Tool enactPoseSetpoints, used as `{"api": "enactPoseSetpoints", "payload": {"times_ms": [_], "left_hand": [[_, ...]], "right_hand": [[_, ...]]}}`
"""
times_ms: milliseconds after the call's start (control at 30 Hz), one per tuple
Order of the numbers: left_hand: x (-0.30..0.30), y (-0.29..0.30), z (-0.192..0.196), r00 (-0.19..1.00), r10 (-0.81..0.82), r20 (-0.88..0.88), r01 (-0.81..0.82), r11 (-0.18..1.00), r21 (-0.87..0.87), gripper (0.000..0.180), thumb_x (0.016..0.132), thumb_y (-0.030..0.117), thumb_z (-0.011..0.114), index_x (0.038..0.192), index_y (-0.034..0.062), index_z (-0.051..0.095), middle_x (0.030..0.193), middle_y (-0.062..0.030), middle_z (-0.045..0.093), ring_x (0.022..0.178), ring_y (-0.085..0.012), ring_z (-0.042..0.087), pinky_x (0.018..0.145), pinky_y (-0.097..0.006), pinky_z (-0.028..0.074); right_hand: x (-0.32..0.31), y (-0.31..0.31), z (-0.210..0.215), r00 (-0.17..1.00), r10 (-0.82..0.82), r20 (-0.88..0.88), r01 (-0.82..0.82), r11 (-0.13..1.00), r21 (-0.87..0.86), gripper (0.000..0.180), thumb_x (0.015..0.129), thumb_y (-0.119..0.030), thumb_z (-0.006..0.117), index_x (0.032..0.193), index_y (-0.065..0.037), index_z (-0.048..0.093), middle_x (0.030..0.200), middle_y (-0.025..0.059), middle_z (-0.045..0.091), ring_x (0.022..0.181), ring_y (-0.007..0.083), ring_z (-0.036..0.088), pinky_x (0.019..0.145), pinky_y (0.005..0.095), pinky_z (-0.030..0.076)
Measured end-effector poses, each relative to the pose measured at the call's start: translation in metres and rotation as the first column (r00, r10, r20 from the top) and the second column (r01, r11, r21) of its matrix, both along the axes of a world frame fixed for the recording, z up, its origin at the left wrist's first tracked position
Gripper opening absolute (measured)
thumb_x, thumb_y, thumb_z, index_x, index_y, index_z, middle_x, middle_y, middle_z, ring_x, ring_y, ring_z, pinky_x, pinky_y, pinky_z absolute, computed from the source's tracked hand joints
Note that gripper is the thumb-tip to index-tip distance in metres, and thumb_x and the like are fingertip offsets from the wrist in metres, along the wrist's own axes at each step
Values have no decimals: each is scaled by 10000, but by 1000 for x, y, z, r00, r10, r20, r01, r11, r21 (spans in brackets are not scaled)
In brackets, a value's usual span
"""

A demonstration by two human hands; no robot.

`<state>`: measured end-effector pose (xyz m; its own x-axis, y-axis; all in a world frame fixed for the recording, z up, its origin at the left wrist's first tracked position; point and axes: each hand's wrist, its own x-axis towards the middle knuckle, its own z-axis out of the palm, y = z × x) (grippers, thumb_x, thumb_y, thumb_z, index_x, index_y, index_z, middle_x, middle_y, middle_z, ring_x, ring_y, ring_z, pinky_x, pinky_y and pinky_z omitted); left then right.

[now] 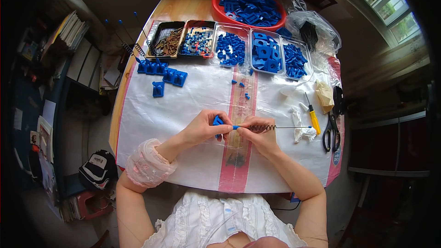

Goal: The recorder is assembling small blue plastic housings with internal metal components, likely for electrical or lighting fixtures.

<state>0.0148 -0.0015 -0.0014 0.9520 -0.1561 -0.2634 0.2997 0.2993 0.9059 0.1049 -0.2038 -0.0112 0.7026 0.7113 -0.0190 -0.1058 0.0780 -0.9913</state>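
My left hand (205,127) pinches a small blue plastic piece (217,121) above the white sheet. A thin metal rod (294,127) with a blue end and a dark coil spring (262,128) on it runs out to the right from that piece. My right hand (259,134) grips the rod at the spring's left end, and the two hands almost touch. A pink ruffled cuff (149,164) covers my left forearm.
Several trays (229,46) of brown screws, small nuts and blue parts line the far side, with a red bowl (249,8) of blue parts behind. Finished blue blocks (161,73) lie at left. A yellow screwdriver (313,117) and scissors (330,132) lie at right.
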Motion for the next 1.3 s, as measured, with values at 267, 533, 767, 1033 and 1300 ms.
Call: {"api": "enactPoseSetpoints", "payload": {"times_ms": [267, 533, 767, 1033, 1300], "left_hand": [[-1, -1, -5, 999, 3, 35, -3, 1000, 1, 127, 908, 127, 696, 929, 9, 655, 780, -27, 666, 687, -77, 632, 609, -211, 500], [-1, -2, -3, 998, -19, 59, 19, 1000, -2, 123, 909, 110, 697, 946, 1, 657, 788, -32, 661, 701, -75, 625, 631, -217, 516], [-2, -2, -1, 989, -4, 149, -6, 998, 62, 124, 900, 97, 706, 957, 1, 654, 816, -13, 654, 735, -52, 621, 649, -195, 509], [-4, -2, 6, 964, -29, 263, -35, 972, 234, 121, 874, 80, 722, 953, 7, 664, 822, 8, 644, 717, -28, 568, 616, -183, 446], [-3, -2, 8, 895, -51, 442, -140, 911, 389, 98, 838, 55, 725, 915, 14, 679, 765, -11, 642, 669, -47, 554, 594, -213, 435]], "right_hand": [[0, -1, -3, 1000, 24, 10, -24, 1000, 17, 53, 791, 81, 722, 825, 41, 718, 769, 31, 646, 672, 51, 550, 565, 202, 406], [1, -2, -7, 999, 28, 35, -30, 998, 52, 71, 784, 86, 723, 810, 22, 707, 739, 6, 621, 645, 33, 515, 535, 202, 364], [2, -3, -9, 998, 36, 54, -38, 998, 40, 103, 746, 118, 719, 790, 29, 691, 762, 51, 642, 669, 79, 560, 557, 220, 416], [6, -4, -11, 990, 76, 121, -88, 991, 101, 111, 750, 122, 717, 818, 34, 710, 791, 63, 671, 676, 68, 577, 549, 209, 411], [5, -2, -7, 994, 71, 81, -79, 993, 93, 116, 722, 129, 720, 792, 37, 708, 765, 76, 657, 665, 88, 567, 551, 224, 407]]}}
